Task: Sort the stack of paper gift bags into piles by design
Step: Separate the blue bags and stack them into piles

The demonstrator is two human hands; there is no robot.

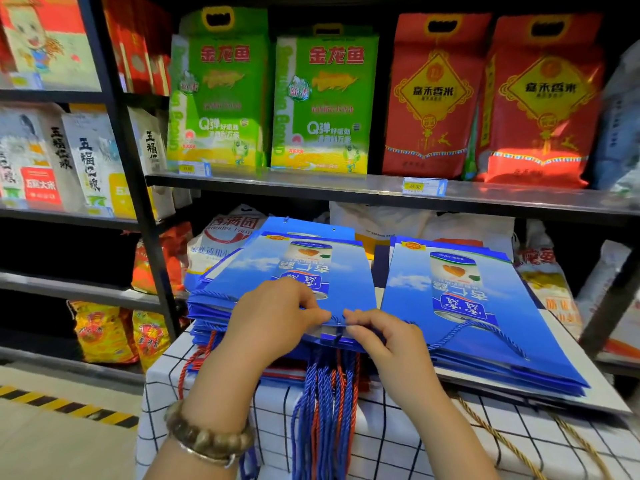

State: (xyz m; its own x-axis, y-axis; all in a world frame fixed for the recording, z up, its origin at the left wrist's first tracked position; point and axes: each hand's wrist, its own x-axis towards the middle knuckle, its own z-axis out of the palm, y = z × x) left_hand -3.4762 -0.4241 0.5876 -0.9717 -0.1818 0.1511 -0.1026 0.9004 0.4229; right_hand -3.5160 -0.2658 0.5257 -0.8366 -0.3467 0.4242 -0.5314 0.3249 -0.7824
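Observation:
A stack of flat paper gift bags (277,271) lies on the left of the checked table; its top bag is blue with a can picture. Red edges show lower in that stack, and blue and red rope handles (325,403) hang over the front. To the right lies a second pile of the same blue bags (485,306). My left hand (277,317) and my right hand (384,337) pinch the near edge of the top blue bag of the left stack, fingertips almost touching.
The table carries a white cloth with a black grid (398,445). A tan rope handle (502,438) trails across its right side. Behind, metal shelves (311,185) hold green and red rice bags. Yellow-black floor tape (69,407) runs at the left.

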